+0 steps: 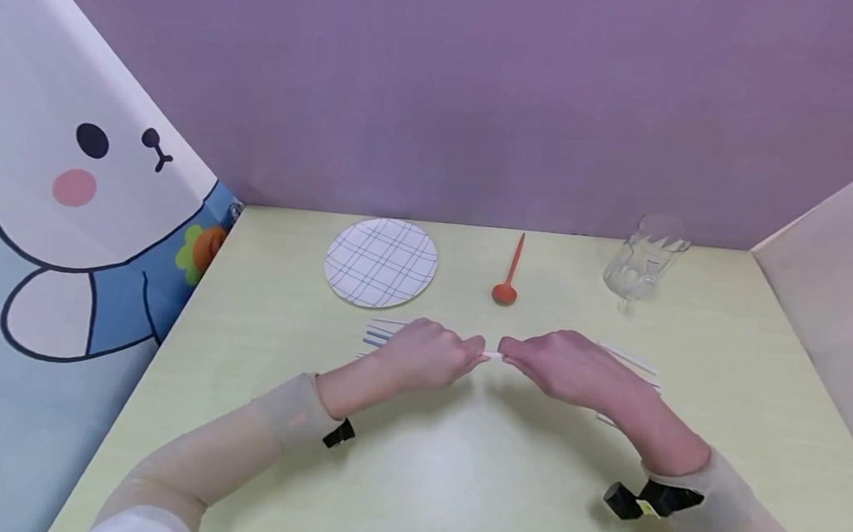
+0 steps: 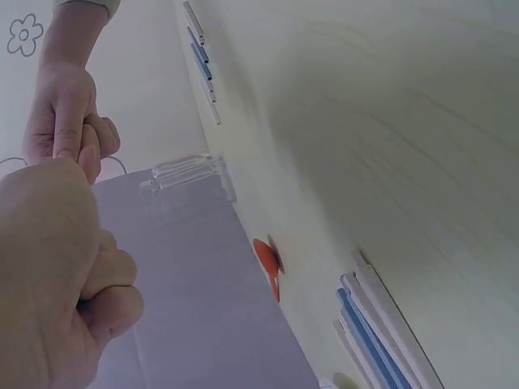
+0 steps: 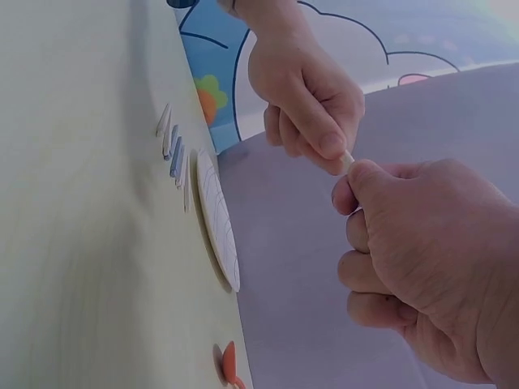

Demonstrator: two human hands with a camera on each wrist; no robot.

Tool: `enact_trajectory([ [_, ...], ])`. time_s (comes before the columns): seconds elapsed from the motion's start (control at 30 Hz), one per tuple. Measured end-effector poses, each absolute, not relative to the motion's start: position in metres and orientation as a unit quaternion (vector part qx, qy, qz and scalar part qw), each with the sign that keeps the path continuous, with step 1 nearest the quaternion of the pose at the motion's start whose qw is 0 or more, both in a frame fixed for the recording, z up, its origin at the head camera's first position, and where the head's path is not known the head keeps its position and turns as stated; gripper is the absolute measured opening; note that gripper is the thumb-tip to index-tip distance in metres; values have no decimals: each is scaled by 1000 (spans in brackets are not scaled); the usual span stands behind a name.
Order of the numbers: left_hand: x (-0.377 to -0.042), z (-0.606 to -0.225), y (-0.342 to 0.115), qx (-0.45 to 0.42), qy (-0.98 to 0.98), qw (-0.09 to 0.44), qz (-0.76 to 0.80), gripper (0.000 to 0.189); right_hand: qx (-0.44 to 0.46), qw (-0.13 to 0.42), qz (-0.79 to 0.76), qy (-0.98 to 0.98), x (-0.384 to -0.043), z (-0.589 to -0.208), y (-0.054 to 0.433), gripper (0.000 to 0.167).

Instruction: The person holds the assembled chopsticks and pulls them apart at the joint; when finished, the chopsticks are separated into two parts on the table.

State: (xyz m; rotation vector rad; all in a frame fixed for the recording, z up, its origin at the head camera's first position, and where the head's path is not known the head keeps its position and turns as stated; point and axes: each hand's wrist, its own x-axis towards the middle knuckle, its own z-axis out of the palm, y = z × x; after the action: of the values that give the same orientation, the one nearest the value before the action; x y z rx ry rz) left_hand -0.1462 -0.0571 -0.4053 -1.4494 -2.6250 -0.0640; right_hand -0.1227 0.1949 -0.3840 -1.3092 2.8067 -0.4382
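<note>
My left hand and right hand meet over the middle of the table, knuckles up. Between them they pinch a thin white stick, one hand at each side; only a short bit shows, the rest hidden in the fingers. The right wrist view shows this white stick between thumbs and curled fingers, raised above the tabletop. White and blue sticks lie on the table beyond the left hand, partly covered by it. More white sticks lie by the right hand and forearm.
Toward the back of the pale table lie a round white plate with a blue grid and an orange spoon. A clear glass is at the back right. A purple wall rises behind, with printed panels at both sides.
</note>
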Motion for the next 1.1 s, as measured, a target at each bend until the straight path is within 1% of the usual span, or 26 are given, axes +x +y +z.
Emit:
enact_trajectory([
  [0.23, -147, -406, -57, -485, -871, 74, -19, 30, -412, 29, -140, 900, -124, -384, 196, 22],
  [0.43, -147, -409, -58, -490, -868, 81, -14, 31, -426, 13, -148, 893, -124, -388, 196, 22],
  [0.57, -147, -409, -58, -495, -866, 74, -18, 32, -427, 8, -138, 894, -124, -390, 197, 25],
  [0.8, -148, -411, -59, -488, -870, 63, -17, 32, -426, 7, -142, 894, -125, -395, 195, 23],
  [0.9, -148, -412, -61, -487, -870, 76, -19, 32, -419, 4, -138, 897, -126, -394, 193, 22],
  [0.97, -150, -413, -61, -483, -870, 94, -21, 32, -411, -1, -130, 902, -127, -393, 192, 22],
  [1.1, -155, -415, -59, -478, -864, 157, -22, 31, -400, -26, -106, 910, -131, -388, 188, 23],
])
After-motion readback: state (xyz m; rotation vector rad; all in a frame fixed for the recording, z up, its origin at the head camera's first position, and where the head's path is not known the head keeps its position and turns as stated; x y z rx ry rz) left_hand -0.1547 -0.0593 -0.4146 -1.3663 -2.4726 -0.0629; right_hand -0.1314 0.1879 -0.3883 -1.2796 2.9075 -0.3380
